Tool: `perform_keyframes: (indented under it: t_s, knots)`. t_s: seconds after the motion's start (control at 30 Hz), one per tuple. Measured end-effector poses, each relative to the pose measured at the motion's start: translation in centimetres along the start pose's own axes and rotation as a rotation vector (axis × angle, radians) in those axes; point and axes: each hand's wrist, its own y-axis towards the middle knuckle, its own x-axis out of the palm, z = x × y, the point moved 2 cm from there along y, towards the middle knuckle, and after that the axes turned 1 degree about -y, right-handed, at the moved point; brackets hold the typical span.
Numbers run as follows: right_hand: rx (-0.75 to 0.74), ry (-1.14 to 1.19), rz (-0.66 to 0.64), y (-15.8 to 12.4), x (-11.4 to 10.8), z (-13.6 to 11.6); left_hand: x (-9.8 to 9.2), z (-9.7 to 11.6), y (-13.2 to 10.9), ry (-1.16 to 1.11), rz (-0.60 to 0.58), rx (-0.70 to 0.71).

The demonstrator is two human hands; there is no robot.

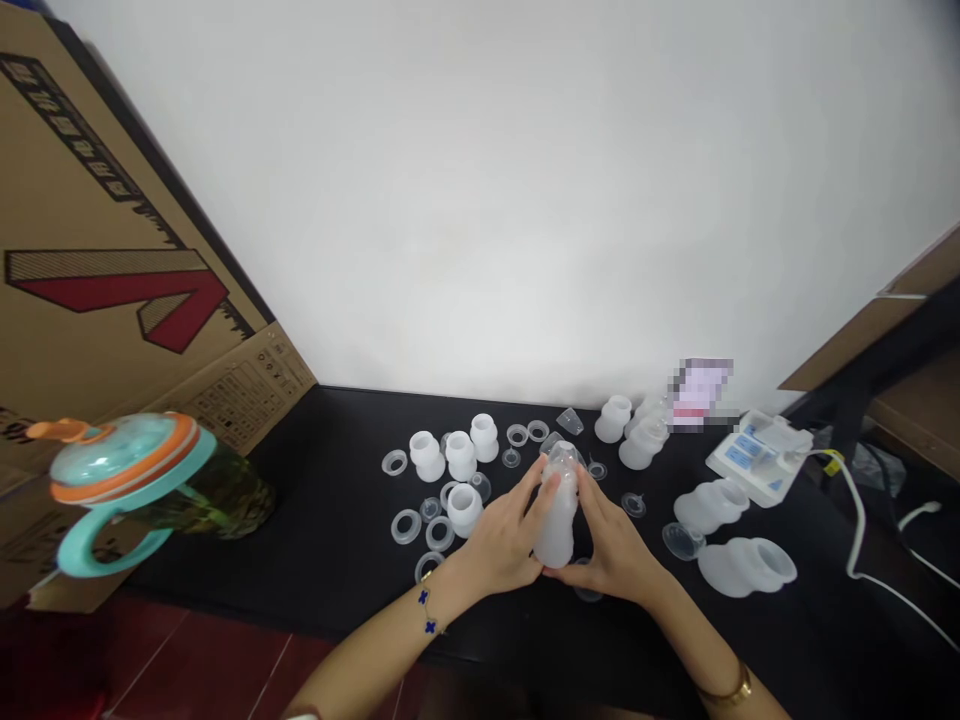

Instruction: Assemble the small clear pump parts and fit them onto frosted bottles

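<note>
A frosted white baby bottle [556, 525] with a clear domed cap [561, 455] on top stands upright between my hands. My left hand [502, 535] wraps round its left side, fingers up near the cap. On the other side my right hand [616, 548] grips it, with the thumb low by the base and the fingers at the cap. Left of them is an open white bottle [464, 510], among several loose rings [406, 526]. Behind the held bottle lie a clear cap [570, 421] and small clear nipple-like discs [597, 469].
Several white bottles [427, 458] stand behind left; others [615, 420] are behind right. Two bottles [746, 567] lie at right beside a white device [759, 455] with a cable [859, 520]. A big teal-lidded jug [225, 490] and a cardboard box [112, 230] occupy the left.
</note>
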Motion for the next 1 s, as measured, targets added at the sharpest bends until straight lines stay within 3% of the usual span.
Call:
perform_keyframes:
  t_s: [0.47,1.0]
  knots:
    - [-0.027,-0.071,0.02,-0.15,0.12,0.43,-0.35,0.79,0.35,0.142,-0.021,0.077]
    - [0.018,0.038,0.035,-0.24,0.05,0.59,-0.73,0.86,0.32,0.134,0.016,0.104]
